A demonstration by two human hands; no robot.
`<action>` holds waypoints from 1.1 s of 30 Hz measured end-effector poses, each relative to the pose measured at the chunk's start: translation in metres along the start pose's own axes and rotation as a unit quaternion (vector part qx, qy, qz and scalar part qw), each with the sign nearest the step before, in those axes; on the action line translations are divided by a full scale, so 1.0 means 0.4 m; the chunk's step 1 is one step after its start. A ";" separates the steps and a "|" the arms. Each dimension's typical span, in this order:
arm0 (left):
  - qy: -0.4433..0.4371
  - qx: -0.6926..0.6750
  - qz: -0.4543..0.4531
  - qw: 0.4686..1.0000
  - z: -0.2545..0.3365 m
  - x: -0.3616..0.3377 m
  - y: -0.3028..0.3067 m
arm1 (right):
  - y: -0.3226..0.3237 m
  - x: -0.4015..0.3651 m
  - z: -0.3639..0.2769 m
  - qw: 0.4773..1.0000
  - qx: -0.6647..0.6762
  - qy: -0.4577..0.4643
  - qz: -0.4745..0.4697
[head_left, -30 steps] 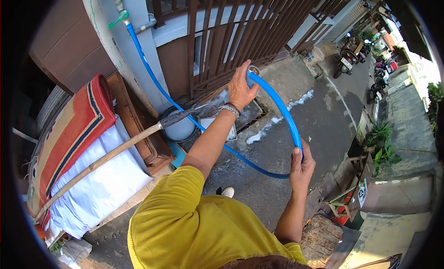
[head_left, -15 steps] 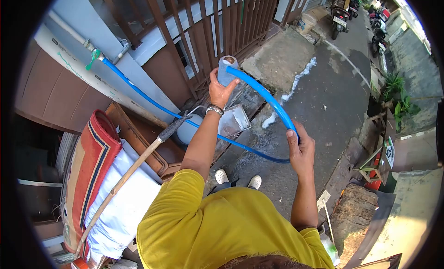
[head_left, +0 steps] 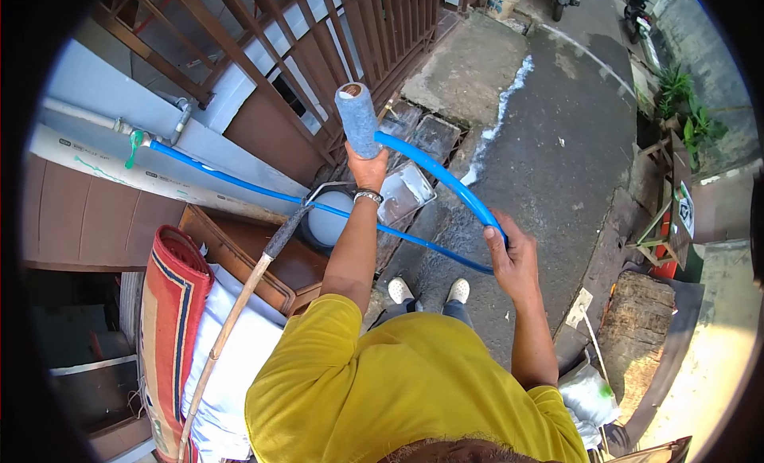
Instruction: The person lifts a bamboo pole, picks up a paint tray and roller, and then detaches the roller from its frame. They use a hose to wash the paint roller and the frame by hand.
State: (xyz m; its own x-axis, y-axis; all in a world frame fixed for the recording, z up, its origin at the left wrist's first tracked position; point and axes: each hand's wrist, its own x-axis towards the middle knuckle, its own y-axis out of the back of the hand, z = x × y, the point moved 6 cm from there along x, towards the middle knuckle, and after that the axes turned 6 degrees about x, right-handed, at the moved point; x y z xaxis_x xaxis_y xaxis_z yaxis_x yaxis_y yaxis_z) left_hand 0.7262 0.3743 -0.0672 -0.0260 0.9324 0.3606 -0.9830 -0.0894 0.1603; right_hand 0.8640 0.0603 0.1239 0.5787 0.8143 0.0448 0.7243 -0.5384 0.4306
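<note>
My left hand (head_left: 368, 168) is closed around the lower end of a fuzzy grey-blue paint roller sleeve (head_left: 357, 121). It is held out with its hollow core facing up and tilted a little to the left. The mouth of a blue hose (head_left: 446, 183) meets the sleeve's right side; whether water flows from it cannot be made out. My right hand (head_left: 515, 256) grips the hose farther back, where it bends down and loops left to a tap (head_left: 137, 140) with a green tie. Below my left forearm are a round bucket (head_left: 328, 220) of whitish liquid and a paint-stained tray (head_left: 406, 196).
A long pole (head_left: 231, 324) with a dark grip leans across a brown drawer (head_left: 247, 248), beside a rolled red rug (head_left: 171, 328) and white sheeting. A brown gate (head_left: 382, 41) stands ahead. Whitish liquid (head_left: 501, 109) streaks the pavement; a wooden bench (head_left: 672, 200) is at right.
The roller sleeve has turned so more of its length shows, with my left hand now at its lower end. The hose mouth has shifted from near its top to its side.
</note>
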 end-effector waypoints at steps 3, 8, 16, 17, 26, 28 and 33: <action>-0.017 0.011 0.007 1.000 -0.022 -0.009 -0.005 | -0.014 -0.002 0.006 1.000 0.003 -0.007 -0.010; -0.014 0.013 -0.012 1.000 -0.047 -0.011 -0.014 | -0.026 -0.006 0.013 1.000 0.006 0.000 -0.013; -0.001 -0.072 -0.048 0.996 -0.063 -0.002 -0.024 | -0.043 -0.008 0.008 1.000 0.013 0.006 -0.013; -0.010 -0.071 -0.048 0.996 -0.059 -0.004 -0.022 | -0.045 -0.009 0.010 1.000 0.012 0.002 -0.015; -0.008 -0.078 -0.066 0.995 -0.069 -0.003 -0.035 | -0.037 -0.017 0.016 1.000 -0.015 -0.018 -0.009; 0.004 -0.106 -0.078 0.991 -0.082 -0.003 -0.039 | -0.038 -0.018 0.019 1.000 -0.017 -0.015 -0.005; -0.012 -0.082 -0.058 0.995 -0.041 -0.006 -0.031 | -0.039 -0.013 0.019 1.000 -0.023 -0.018 -0.009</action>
State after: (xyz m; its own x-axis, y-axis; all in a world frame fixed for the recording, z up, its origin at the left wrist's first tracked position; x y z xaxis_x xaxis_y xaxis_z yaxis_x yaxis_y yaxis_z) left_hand 0.7355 0.3788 -0.0853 0.0912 0.9245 0.3700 -0.9957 0.0778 0.0510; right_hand 0.8526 0.0628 0.1100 0.5794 0.8150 0.0037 0.7172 -0.5121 0.4726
